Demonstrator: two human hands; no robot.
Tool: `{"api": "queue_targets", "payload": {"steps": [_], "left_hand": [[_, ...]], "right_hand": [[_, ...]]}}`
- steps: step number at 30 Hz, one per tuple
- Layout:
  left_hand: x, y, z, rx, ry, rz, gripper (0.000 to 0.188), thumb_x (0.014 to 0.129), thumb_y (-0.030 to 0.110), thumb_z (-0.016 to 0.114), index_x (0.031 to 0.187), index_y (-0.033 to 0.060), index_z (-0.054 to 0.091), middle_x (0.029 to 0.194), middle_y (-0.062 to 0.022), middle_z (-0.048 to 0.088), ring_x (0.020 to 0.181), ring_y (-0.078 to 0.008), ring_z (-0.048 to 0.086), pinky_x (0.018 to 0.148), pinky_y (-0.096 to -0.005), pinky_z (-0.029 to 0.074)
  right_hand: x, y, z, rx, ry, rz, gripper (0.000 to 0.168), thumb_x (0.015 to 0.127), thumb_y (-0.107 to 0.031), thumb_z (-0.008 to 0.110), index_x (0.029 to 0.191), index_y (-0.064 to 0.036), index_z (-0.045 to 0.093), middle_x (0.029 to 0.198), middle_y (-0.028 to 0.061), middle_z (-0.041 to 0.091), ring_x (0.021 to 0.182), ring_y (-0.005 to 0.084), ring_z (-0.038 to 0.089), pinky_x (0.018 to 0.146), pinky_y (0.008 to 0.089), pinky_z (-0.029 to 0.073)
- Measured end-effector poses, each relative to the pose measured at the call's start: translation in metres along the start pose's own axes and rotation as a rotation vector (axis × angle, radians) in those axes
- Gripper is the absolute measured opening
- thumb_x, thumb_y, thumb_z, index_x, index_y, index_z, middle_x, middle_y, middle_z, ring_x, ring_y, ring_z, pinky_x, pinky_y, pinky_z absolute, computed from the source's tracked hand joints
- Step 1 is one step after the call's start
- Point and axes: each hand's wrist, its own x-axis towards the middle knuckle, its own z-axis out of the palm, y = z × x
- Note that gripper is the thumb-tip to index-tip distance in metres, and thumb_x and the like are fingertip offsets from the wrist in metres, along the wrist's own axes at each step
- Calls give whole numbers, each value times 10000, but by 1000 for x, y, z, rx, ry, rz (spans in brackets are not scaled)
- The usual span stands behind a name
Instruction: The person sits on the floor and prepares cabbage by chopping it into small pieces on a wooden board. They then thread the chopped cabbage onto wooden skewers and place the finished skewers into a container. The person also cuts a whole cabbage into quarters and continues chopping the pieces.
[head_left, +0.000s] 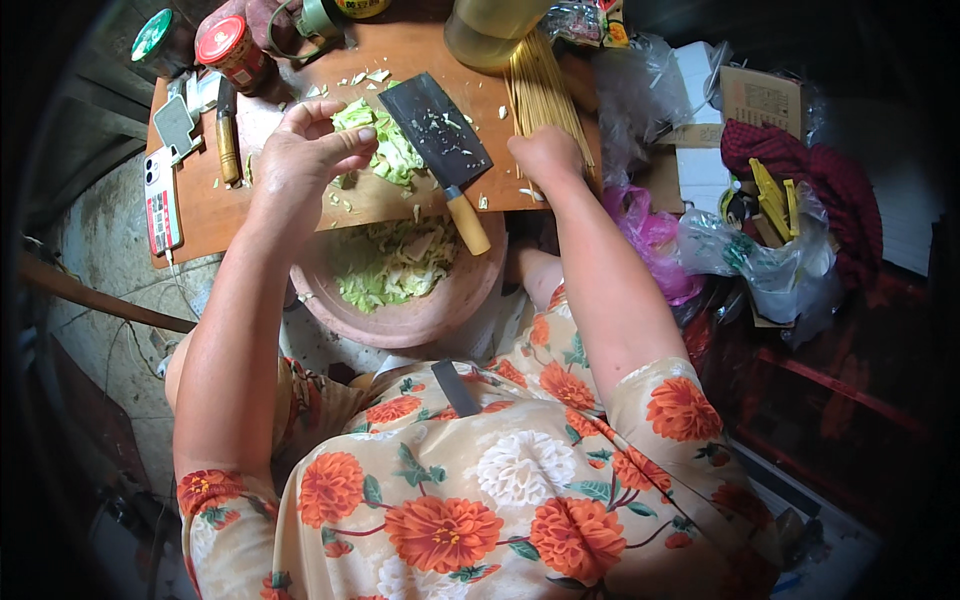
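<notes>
My left hand (319, 146) is raised over the left part of the chopped cabbage (397, 154), thumb and fingers apart. I see nothing held in it, though pale green leaf shows just behind the fingertips. My right hand (551, 154) is curled into a fist on the near part of a bundle of bamboo skewers (544, 82); its fingertips are hidden. Between my hands lies a cleaver (435, 131), its dark blade flecked with cabbage bits and its wooden handle past the near edge. Below that edge, a pinkish basin (390, 334) holds more cut cabbage (401, 270).
On the wooden table (202, 202) are a phone (163, 199) with a cable, a wooden-handled knife (226, 139), a red-lidded jar (232, 52) and a green-lidded jar (161, 41). A container of yellowish liquid (491, 34) stands behind the skewers. Plastic bags (757, 247) crowd the right side.
</notes>
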Motion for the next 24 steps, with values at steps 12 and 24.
{"api": "queue_targets", "payload": {"steps": [12,24], "left_hand": [[3,3,-6,44,13,-4,484,803,43,746,1208,14,482,974,-61,603,850,-178,674,770,-280,550],[10,3,-38,-94,51,-21,520,758,-49,731,1200,-4,461,1002,-98,562,885,-216,673,789,-302,586]], "right_hand": [[-111,-17,-40,810,-385,-287,91,788,-115,543,734,-43,560,603,7,577,467,62,507,441,235,425],[-124,-50,-25,657,-415,-529,119,757,-131,598,741,-16,576,606,56,540,584,91,501,569,283,448]]}}
